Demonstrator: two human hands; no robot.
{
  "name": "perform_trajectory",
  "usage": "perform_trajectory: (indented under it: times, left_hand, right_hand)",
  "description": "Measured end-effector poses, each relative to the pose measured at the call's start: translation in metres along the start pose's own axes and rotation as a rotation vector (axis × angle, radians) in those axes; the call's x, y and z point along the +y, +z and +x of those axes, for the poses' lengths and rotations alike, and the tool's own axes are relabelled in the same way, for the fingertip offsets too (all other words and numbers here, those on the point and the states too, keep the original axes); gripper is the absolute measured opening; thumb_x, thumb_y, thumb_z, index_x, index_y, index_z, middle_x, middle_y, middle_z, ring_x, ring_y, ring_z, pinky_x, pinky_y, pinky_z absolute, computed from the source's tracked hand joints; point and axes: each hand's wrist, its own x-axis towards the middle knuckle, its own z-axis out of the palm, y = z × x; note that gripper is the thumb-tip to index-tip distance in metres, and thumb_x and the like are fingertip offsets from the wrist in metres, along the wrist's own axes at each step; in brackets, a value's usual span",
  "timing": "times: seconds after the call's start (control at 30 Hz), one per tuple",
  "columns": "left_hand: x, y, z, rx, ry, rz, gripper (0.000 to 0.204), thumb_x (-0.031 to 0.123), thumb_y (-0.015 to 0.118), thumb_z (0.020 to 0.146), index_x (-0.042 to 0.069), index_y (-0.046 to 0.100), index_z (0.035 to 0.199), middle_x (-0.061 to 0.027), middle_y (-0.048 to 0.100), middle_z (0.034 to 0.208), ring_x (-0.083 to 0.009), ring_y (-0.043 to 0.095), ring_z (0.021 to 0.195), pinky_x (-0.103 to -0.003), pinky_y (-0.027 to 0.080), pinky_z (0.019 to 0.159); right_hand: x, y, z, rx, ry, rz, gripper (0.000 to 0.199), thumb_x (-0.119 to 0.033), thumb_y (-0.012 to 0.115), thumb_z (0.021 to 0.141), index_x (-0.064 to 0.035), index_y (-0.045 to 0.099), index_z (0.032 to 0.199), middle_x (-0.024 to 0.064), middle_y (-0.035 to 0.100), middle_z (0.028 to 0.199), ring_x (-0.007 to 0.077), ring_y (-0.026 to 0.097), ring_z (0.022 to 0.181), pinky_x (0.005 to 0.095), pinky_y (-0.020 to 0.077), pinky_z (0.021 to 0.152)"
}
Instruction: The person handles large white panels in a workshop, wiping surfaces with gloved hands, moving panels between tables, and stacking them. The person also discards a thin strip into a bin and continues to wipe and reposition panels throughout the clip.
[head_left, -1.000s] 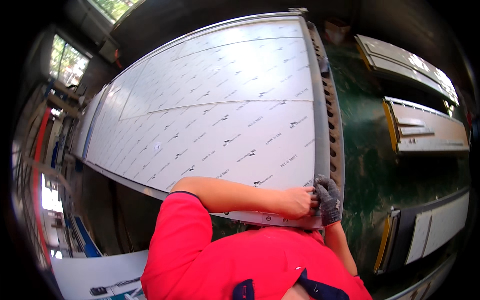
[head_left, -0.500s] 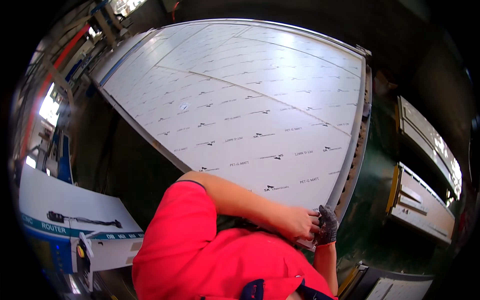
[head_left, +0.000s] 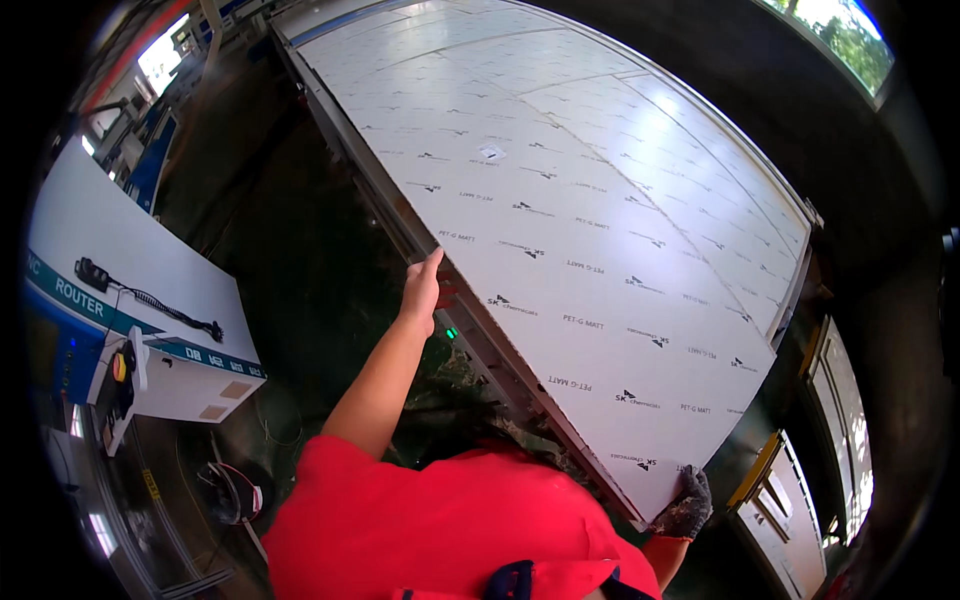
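- Over at nine o'clock, a white machine cabinet (head_left: 150, 290) with a teal stripe sits on the dark floor (head_left: 290, 250), and a black handset on a coiled cord (head_left: 140, 295) lies across its top.
- Low at seven o'clock, a dark round object with a red-and-white rim (head_left: 232, 492) rests on the floor; too blurred to tell what it is.
- Moving toward centre: the left hand (head_left: 421, 288) is up on a bare arm, fingers straight and together, flat against the panel's (head_left: 600, 230) long left edge, not wrapped round it.
- Just below that hand, a small green light (head_left: 451, 333) glows on the frame under the panel.
- The panel itself, a big white sheet with small dark print in rows, runs from twelve o'clock down to five o'clock and fills the middle of the view.
- At six o'clock, the person's red shirt (head_left: 450, 530) fills the bottom edge.
- Down at five o'clock, the right hand (head_left: 686, 508), in a dark grey glove, has its fingers curled over the panel's near corner, gripping it.
- Far right, at four o'clock, pale framed panels with yellow edges (head_left: 800, 480) lie well apart from the sheet.
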Motion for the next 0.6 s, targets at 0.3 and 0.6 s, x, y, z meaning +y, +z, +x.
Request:
perform_trajectory:
  times: [0.3, 0.6]
  left_hand:
    - [-0.018, -0.051, 0.044, -0.072, 0.037, -0.067, 0.032, 0.031, 0.071, 0.092, 0.000, 0.063, 0.088, -0.0063, 0.065, 0.088, -0.0141, 0.060, 0.079, -0.033, 0.049, 0.072]
    - [-0.042, -0.082, -0.023, -0.131, 0.058, -0.060, 0.036, 0.027, 0.066, 0.095, -0.006, 0.060, 0.109, -0.0118, 0.065, 0.107, -0.0179, 0.059, 0.097, -0.036, 0.048, 0.083]
  right_hand:
    - [0.053, 0.002, -0.059, 0.110, -0.027, -0.111, 0.020, -0.013, 0.070, 0.089, -0.0014, 0.069, 0.105, 0.0059, 0.069, 0.095, 0.0179, 0.064, 0.084, 0.0325, 0.0520, 0.079]
    - [0.093, -0.084, -0.086, 0.158, -0.097, -0.358, 0.020, -0.021, 0.066, 0.096, -0.0014, 0.070, 0.097, -0.0001, 0.068, 0.086, 0.0090, 0.058, 0.074, 0.0268, 0.0485, 0.068]
